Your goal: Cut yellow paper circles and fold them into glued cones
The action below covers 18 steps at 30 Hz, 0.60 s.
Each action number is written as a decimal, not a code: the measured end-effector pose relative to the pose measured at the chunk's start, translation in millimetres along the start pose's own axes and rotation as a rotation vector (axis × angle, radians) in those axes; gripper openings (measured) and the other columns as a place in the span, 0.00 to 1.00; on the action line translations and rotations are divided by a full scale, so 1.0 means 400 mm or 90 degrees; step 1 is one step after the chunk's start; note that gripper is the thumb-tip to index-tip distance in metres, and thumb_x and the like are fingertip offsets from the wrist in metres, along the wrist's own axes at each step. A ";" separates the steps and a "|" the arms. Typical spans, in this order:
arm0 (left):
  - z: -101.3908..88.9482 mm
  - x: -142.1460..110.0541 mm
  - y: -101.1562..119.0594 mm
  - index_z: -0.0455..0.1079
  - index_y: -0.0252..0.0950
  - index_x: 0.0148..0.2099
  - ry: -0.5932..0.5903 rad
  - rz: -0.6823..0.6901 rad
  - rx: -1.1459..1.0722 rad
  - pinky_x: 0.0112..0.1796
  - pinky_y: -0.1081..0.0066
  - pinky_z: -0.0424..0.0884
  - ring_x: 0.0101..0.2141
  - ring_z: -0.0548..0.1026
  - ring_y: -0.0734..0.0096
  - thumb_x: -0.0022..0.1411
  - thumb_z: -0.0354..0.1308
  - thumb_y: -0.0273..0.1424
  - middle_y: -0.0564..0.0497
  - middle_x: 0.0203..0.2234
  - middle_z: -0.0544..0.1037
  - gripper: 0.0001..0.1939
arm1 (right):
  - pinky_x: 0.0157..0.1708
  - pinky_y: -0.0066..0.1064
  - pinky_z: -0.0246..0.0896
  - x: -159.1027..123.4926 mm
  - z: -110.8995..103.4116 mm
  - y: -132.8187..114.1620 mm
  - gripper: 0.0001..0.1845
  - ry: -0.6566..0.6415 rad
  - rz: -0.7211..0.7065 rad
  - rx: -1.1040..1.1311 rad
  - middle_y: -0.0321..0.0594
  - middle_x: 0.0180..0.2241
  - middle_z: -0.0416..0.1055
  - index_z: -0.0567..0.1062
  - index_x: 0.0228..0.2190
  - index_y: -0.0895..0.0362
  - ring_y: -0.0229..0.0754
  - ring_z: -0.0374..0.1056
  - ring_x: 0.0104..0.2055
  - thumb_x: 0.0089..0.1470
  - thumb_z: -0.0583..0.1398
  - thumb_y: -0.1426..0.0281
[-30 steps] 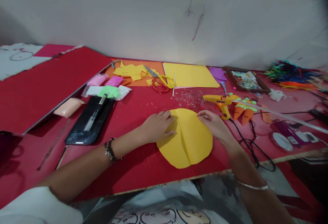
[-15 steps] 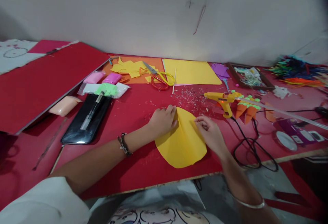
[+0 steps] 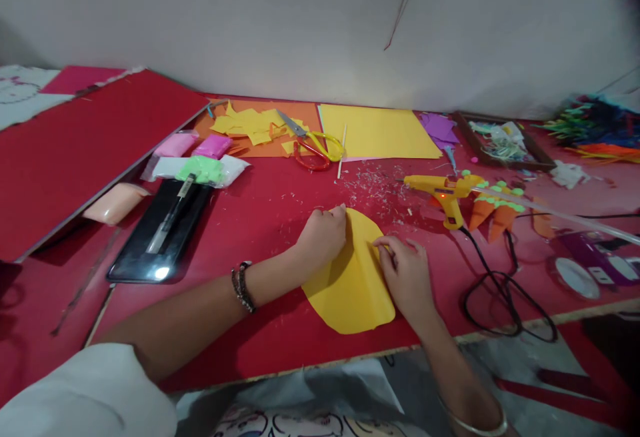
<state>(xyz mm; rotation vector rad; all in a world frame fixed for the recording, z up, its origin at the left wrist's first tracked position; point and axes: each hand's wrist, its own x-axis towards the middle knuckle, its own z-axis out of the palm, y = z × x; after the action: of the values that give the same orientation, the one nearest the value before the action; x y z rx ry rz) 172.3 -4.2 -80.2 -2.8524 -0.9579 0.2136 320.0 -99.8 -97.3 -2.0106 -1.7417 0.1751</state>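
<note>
The yellow paper [image 3: 341, 297] lies between our left hand [image 3: 323, 237] and right hand [image 3: 407, 275], touching both and extending toward us from the grip. Its long axis runs away from us, narrower end pointing outward. The right pinches its right edge; whether the left pinches or presses, we cannot tell.

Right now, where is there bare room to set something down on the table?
Two patches look bare: between the black slab and the left hand, lightly specked, and a narrower one between the right hand and the black cable. Crowded: the back, with scissors and yellow scraps, and the right, around the glue gun and tray.
</note>
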 end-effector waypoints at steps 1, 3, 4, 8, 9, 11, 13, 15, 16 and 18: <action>-0.002 -0.001 0.000 0.66 0.26 0.52 -0.002 0.002 0.003 0.32 0.67 0.65 0.38 0.71 0.61 0.61 0.42 0.21 0.36 0.49 0.67 0.19 | 0.48 0.38 0.47 -0.002 0.001 0.002 0.10 0.002 -0.001 -0.008 0.36 0.29 0.75 0.71 0.33 0.55 0.39 0.69 0.29 0.56 0.50 0.71; -0.005 -0.002 -0.001 0.65 0.26 0.52 -0.003 0.006 0.007 0.33 0.66 0.65 0.38 0.71 0.61 0.61 0.43 0.21 0.36 0.49 0.67 0.19 | 0.49 0.39 0.46 -0.008 0.000 0.006 0.10 0.008 -0.003 -0.019 0.37 0.30 0.75 0.71 0.33 0.55 0.40 0.69 0.30 0.56 0.49 0.71; -0.005 -0.002 -0.001 0.64 0.26 0.53 -0.003 0.007 0.007 0.32 0.66 0.65 0.38 0.71 0.61 0.61 0.43 0.21 0.36 0.49 0.67 0.19 | 0.50 0.39 0.46 -0.011 0.000 0.009 0.10 0.011 -0.002 -0.023 0.37 0.30 0.76 0.70 0.33 0.55 0.40 0.69 0.31 0.56 0.49 0.71; -0.001 0.002 -0.004 0.60 0.24 0.56 0.005 0.004 -0.001 0.30 0.66 0.65 0.35 0.71 0.62 0.61 0.43 0.22 0.36 0.45 0.69 0.21 | 0.48 0.38 0.49 -0.023 -0.005 0.020 0.11 0.010 0.013 -0.027 0.38 0.33 0.76 0.70 0.33 0.55 0.42 0.69 0.35 0.56 0.48 0.71; 0.001 0.003 -0.006 0.60 0.24 0.56 0.009 0.006 -0.003 0.30 0.66 0.64 0.35 0.71 0.62 0.61 0.43 0.23 0.36 0.45 0.68 0.21 | 0.47 0.38 0.50 -0.024 -0.006 0.022 0.11 0.009 0.016 -0.025 0.38 0.33 0.76 0.70 0.33 0.55 0.42 0.69 0.35 0.56 0.48 0.71; 0.007 -0.001 -0.010 0.59 0.24 0.57 0.019 0.002 -0.006 0.29 0.65 0.64 0.35 0.70 0.62 0.62 0.42 0.25 0.36 0.46 0.67 0.21 | 0.44 0.37 0.52 -0.023 -0.008 0.023 0.12 0.010 0.021 -0.014 0.38 0.32 0.75 0.70 0.33 0.55 0.42 0.69 0.34 0.56 0.48 0.71; 0.010 -0.014 -0.013 0.55 0.25 0.59 0.036 -0.011 -0.021 0.30 0.65 0.64 0.36 0.69 0.61 0.63 0.42 0.29 0.36 0.47 0.66 0.23 | 0.42 0.36 0.54 -0.019 -0.011 0.022 0.11 0.011 0.030 0.009 0.38 0.29 0.74 0.70 0.32 0.55 0.41 0.68 0.31 0.55 0.49 0.71; 0.010 -0.036 -0.016 0.53 0.29 0.60 0.053 -0.012 -0.050 0.30 0.65 0.64 0.39 0.68 0.60 0.64 0.43 0.35 0.39 0.47 0.66 0.25 | 0.40 0.36 0.55 -0.016 -0.016 0.019 0.10 0.014 0.046 0.032 0.36 0.25 0.73 0.71 0.30 0.55 0.40 0.67 0.28 0.54 0.50 0.70; 0.009 -0.049 -0.016 0.53 0.33 0.60 0.060 -0.006 -0.065 0.31 0.65 0.64 0.41 0.67 0.59 0.64 0.43 0.37 0.40 0.47 0.66 0.25 | 0.39 0.36 0.55 -0.016 -0.018 0.018 0.09 0.017 0.056 0.044 0.36 0.23 0.71 0.70 0.31 0.55 0.40 0.66 0.27 0.54 0.50 0.68; 0.007 -0.071 -0.013 0.53 0.38 0.60 0.071 0.012 -0.080 0.33 0.65 0.63 0.43 0.65 0.60 0.64 0.43 0.38 0.43 0.48 0.66 0.24 | 0.37 0.36 0.56 -0.020 -0.024 0.016 0.10 0.026 0.071 0.078 0.35 0.22 0.70 0.69 0.36 0.54 0.40 0.65 0.26 0.53 0.52 0.65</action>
<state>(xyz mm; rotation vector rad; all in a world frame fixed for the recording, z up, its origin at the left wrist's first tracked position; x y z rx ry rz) 146.2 -17.2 -79.5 -2.9502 -0.9553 -0.0044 328.1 -110.6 -93.2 -2.0083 -1.5564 0.2684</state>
